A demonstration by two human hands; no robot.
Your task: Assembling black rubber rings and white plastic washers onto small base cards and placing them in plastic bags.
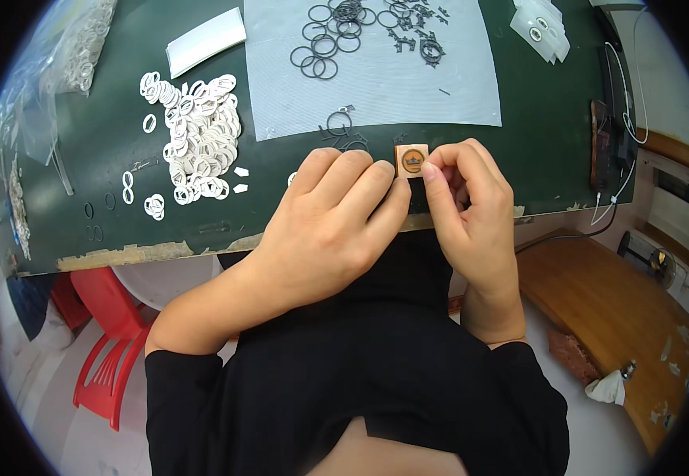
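A small square wooden block (401,168) sits near the table's front edge, between my hands. On its face lies a dark ring around a crown shape (413,161), against an orange-brown centre. My right hand (478,202) is closed, thumb and forefinger pinched at the block's right edge. My left hand (332,214) is curled on the block's other side, fingers bent and close together; whatever it may hold is hidden beneath it. Just beyond its knuckles lie loose black rings (339,124) and small dark pieces.
A pale sheet (281,99) carries black rings (325,45) and small black crown-like pieces (421,16). White oval pieces (202,139) are heaped to the left, near a white stack (206,42) and clear bags (82,59). White tags (540,30) lie far right. A red chair (114,341) stands lower left.
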